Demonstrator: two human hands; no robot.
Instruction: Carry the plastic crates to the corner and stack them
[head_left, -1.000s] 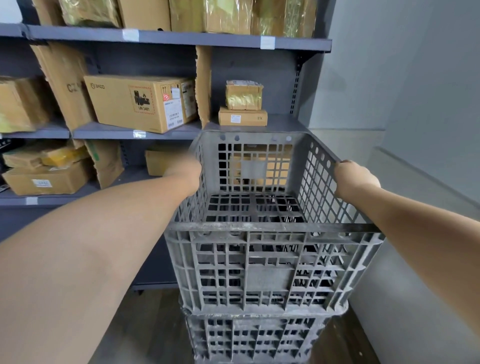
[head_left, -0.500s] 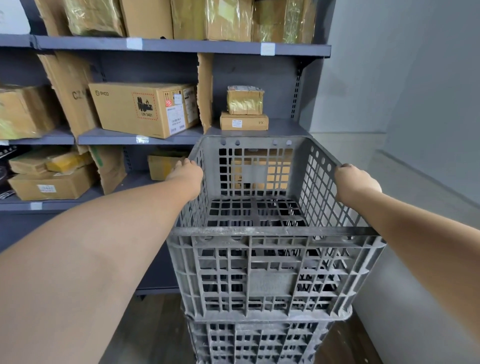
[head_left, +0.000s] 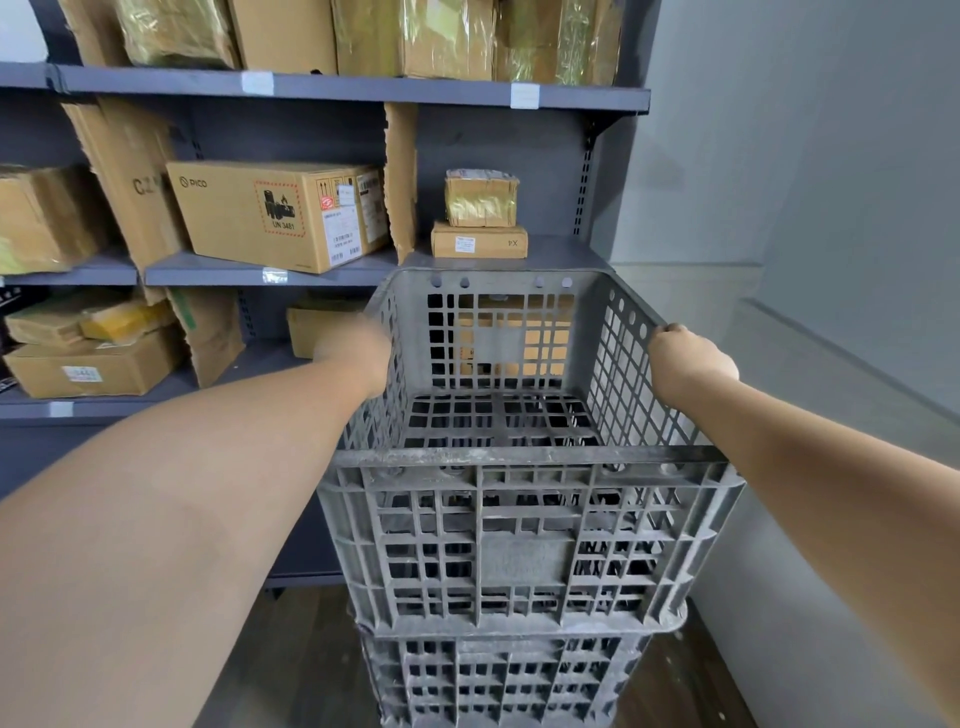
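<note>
**Grey crate held over a second crate beside the shelves**

The top crate (head_left: 524, 467) is a grey plastic lattice box, seen from above and in front; it sits over a lower crate (head_left: 498, 675) of the same kind, whose base is cut off by the bottom edge of the picture; whether the two rest fully on each other or a gap remains is hard to tell, since the upper one's bottom rim covers the join.

The right hand (head_left: 688, 358) has its fingers curled over the right rim of the top crate, gripping it; only the back of the hand and knuckles show, the fingertips hidden inside the wall. The left hand (head_left: 358, 348) lies at the crate's left wall near the rim; it is blurred and seen from behind the wrist, so I cannot tell whether its fingers are closed on the rim or merely pressed against it.

Both forearms fill the lower corners and hide much of the floor (head_left: 306, 660), a dark wood strip visible on either side of the lower crate.

Behind stands a grey shelf unit (head_left: 332, 85) loaded with cardboard boxes; a large box (head_left: 275, 218) printed PICO and UN 3481 sits on the middle shelf; a flat box (head_left: 479, 240) carries a small wrapped parcel (head_left: 481, 198); a pale wall (head_left: 831, 182) closes the right side.
</note>
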